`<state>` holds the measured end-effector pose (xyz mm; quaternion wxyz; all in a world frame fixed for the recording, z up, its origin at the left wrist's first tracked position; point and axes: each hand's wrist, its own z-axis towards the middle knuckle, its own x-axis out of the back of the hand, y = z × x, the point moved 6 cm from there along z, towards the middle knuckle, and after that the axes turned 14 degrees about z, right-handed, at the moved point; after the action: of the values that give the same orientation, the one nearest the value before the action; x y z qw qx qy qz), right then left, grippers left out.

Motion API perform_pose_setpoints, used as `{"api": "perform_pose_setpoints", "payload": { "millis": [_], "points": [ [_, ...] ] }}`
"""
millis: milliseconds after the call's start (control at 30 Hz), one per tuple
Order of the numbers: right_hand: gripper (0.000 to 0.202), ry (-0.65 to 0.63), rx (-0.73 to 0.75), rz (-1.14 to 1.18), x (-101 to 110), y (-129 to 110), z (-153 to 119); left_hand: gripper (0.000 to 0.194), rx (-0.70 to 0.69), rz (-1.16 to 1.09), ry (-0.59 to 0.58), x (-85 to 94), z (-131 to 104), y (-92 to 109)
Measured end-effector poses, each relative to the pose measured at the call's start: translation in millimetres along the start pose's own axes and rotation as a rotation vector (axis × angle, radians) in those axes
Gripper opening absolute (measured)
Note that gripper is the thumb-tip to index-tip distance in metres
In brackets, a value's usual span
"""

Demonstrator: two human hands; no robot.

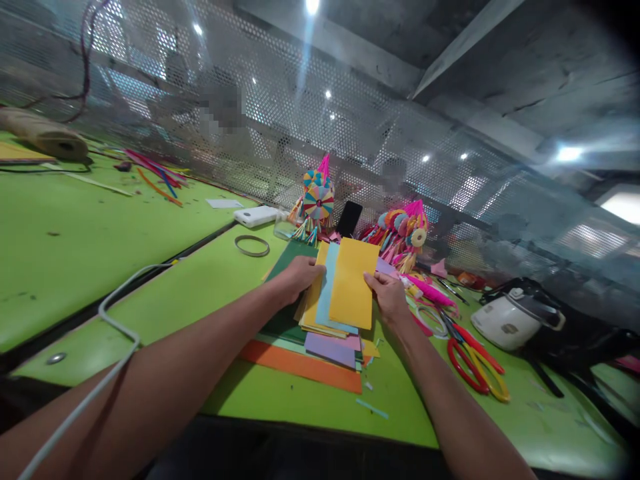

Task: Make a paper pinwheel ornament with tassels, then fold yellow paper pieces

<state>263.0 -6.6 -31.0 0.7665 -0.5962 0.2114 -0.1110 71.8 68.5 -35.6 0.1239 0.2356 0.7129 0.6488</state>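
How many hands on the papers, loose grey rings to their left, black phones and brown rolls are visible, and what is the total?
Left hand and right hand on papers: 2
Grey ring: 1
Black phone: 1
Brown roll: 1
Total: 5

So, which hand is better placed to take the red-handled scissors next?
Probably the right hand: the scissors lie nearer it, though it holds the yellow sheet. The left hand is farther, across the papers.

From the cards (353, 287), the counter (200, 287) offers passage at 9 o'clock, between the ring (252, 255) at 10 and the left forearm (200, 353) at 8; a cable (131, 335) crosses farther out. Ornaments (319, 201) and phone (349, 219) block 11 to 2, pot (507, 323) 3, scissors (467, 365) 4.
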Motion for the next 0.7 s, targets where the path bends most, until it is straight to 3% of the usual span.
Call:
{"api": "perform_pose_setpoints", "payload": {
  "millis": [367, 500, 700],
  "points": [
    [0.030, -0.042, -0.073, 0.065, -4, -11, 1, 0.012, 0.044, 0.070, -0.061, -4.5, -4, 1],
    [0.028, -0.041, -0.091, 0.108, -5, -9, 2, 0.012, 0.055, 0.035, -0.145, -11.0, -7, 1],
    [0.025, -0.024, -0.106, 0.195, -6, -1, 0, 0.011, 0.051, 0.054, -0.136, -8.8, -7, 0]
  ]
}}
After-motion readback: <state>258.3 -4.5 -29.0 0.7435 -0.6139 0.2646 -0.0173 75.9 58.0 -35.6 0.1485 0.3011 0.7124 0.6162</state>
